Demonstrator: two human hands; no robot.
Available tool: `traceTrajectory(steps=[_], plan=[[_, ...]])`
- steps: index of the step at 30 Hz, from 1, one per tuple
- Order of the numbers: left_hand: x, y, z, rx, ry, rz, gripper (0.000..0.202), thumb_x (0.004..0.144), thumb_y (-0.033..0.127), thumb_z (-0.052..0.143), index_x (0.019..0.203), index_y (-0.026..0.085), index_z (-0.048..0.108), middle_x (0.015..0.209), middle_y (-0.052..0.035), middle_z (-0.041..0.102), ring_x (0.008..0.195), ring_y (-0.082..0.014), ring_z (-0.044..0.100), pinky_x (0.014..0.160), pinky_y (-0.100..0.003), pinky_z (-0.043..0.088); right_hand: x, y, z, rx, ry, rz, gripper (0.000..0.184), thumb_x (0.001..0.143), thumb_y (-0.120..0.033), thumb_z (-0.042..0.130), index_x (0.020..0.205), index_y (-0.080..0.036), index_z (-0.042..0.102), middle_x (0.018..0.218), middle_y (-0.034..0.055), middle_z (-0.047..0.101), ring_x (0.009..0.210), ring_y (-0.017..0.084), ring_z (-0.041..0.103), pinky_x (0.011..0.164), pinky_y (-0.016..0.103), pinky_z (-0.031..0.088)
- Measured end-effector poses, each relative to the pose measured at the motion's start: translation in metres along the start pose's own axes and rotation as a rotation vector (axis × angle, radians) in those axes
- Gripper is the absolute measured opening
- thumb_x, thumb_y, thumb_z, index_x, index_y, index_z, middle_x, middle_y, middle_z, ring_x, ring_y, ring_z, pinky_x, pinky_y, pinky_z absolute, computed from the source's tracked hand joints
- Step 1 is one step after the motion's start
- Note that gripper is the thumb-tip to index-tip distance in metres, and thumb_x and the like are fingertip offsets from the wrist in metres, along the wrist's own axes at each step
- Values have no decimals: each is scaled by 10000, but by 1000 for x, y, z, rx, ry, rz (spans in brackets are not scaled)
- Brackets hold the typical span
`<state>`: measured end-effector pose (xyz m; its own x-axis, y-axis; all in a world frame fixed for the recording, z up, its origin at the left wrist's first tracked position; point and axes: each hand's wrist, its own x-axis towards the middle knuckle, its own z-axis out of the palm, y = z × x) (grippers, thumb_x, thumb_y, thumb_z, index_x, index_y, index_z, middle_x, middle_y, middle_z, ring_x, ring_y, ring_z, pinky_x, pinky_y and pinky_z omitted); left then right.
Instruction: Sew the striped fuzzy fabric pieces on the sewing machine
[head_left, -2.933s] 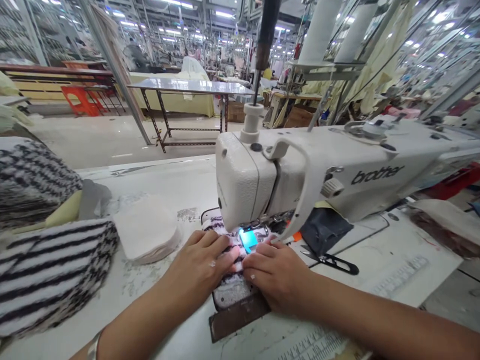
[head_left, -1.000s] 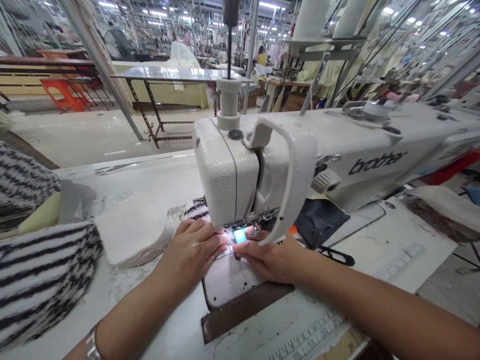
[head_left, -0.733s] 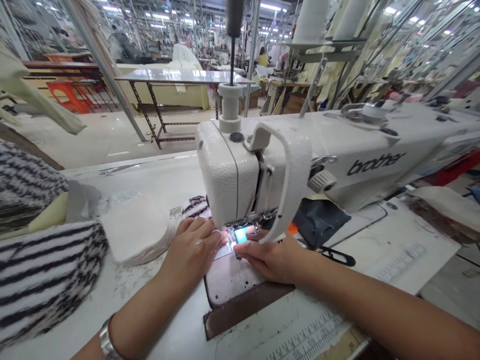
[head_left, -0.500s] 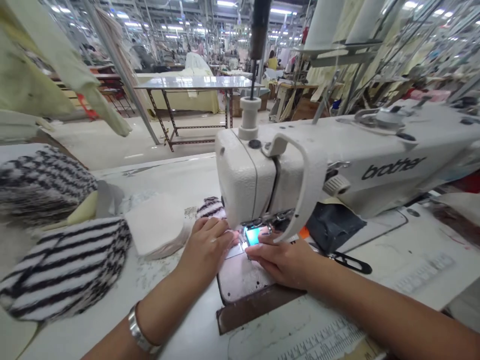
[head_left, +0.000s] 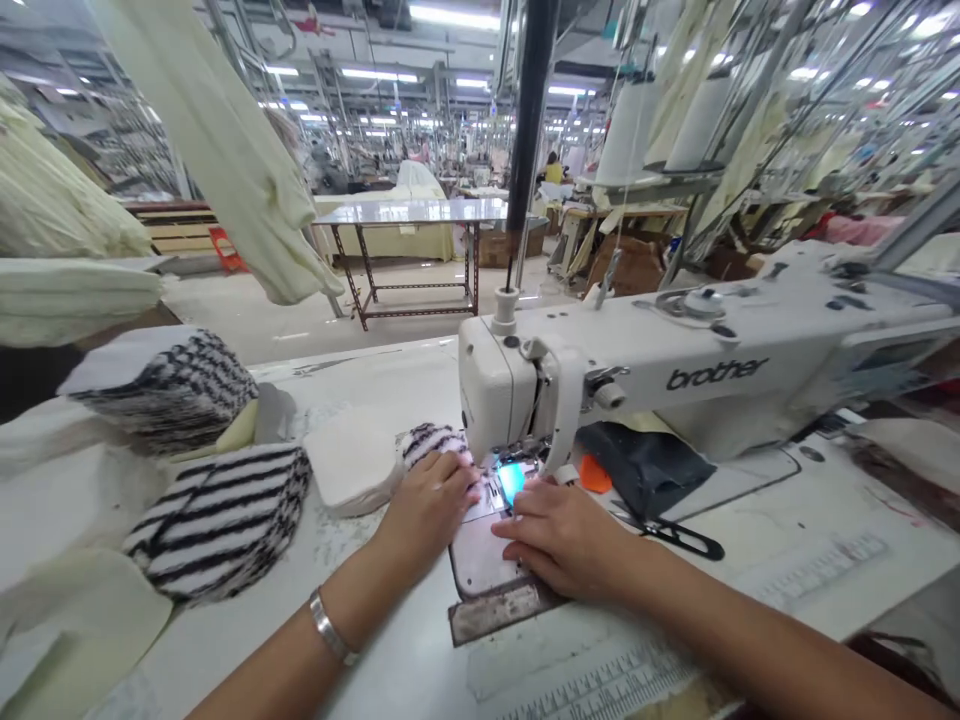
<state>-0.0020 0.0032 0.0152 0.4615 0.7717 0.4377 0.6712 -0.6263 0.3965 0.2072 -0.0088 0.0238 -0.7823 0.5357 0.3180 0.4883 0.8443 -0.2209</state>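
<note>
A white "brother" sewing machine [head_left: 675, 375] stands on the pale table [head_left: 405, 660]. My left hand [head_left: 431, 505] lies left of the presser foot, its fingers curled on the near edge of a small black-and-white striped fabric piece [head_left: 431, 438] that sticks out behind the needle. A bracelet is on that wrist. My right hand [head_left: 559, 535] rests flat on the metal needle plate [head_left: 476, 560], fingertips beside the blue-lit foot [head_left: 512, 480], with nothing visible under it.
Two stacks of striped pieces [head_left: 217, 520] [head_left: 172, 385] and a stack of white round pieces [head_left: 349, 470] lie at the left. Black snips [head_left: 679, 540] and a dark cloth [head_left: 645, 470] sit under the machine arm. Cream garments [head_left: 225, 150] hang above the left side.
The striped piece has fed backward under the foot, leaving the needle plate bare in front. Both hands stayed at the needle. The view has pulled back and tilted up.
</note>
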Motion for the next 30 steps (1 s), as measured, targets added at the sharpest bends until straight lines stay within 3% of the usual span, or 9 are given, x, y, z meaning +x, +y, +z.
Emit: traceTrajectory(steps=[3,6,8,11,15,19,23,28,30], plan=[[-19,21,-22,-267,83,-221,165,907,230,412,825,177,545,718,-10,575,647,-139,546,575,-241,449,-13,-12,-11,227,117,108,357,857,-254,536,1202,-160,554,1079,128,587,1014,240,519,863,384,421],[-46,43,-40,-957,241,-705,71,843,267,517,858,198,529,702,28,545,568,-93,499,499,-173,409,-24,-26,-9,658,139,313,761,773,-358,671,1410,-216,279,1355,143,387,1231,261,372,987,431,349],[-60,55,-45,-1282,303,-928,128,768,221,593,889,213,551,763,31,568,603,-87,511,528,-167,427,-25,-36,-2,1060,125,392,934,709,-437,726,1437,-254,171,1283,124,458,1145,239,468,942,411,393],[-75,67,-46,-1456,369,-1105,135,773,261,622,893,217,577,787,25,607,640,-106,556,539,-178,453,-23,-49,8,1480,142,463,975,667,-434,765,1430,-232,192,912,26,589,850,163,581,770,314,459],[-87,78,-47,-1480,419,-1096,305,771,438,652,937,192,583,859,-21,660,735,-164,625,542,-203,485,-21,-57,7,1583,153,535,869,693,-396,758,1399,-194,293,721,-30,538,644,105,524,589,220,409],[-97,84,-47,-1402,436,-1055,417,673,234,766,1019,185,538,906,-30,674,796,-174,646,653,-228,522,-21,-59,1,1567,156,585,762,768,-500,654,1381,-171,343,648,-38,532,555,97,500,581,242,403],[-101,77,-41,-1431,445,-1047,419,678,212,767,1014,199,516,900,-25,677,809,-176,649,698,-252,521,-23,-56,0,1505,176,581,780,742,-527,666,1367,-173,362,674,-32,534,576,101,505,608,259,420],[-99,80,-37,-1543,321,-930,371,653,364,776,910,161,601,847,-48,681,757,-177,637,662,-244,482,-29,-58,1,1133,236,554,626,720,-497,699,1240,-216,494,730,-7,555,618,130,537,571,270,472],[-97,89,-36,-1475,421,-923,505,524,441,830,877,140,628,775,-59,673,715,-193,627,654,-270,477,-18,-63,7,877,381,499,458,766,-488,661,1118,-211,566,896,46,597,690,144,564,595,277,502]])
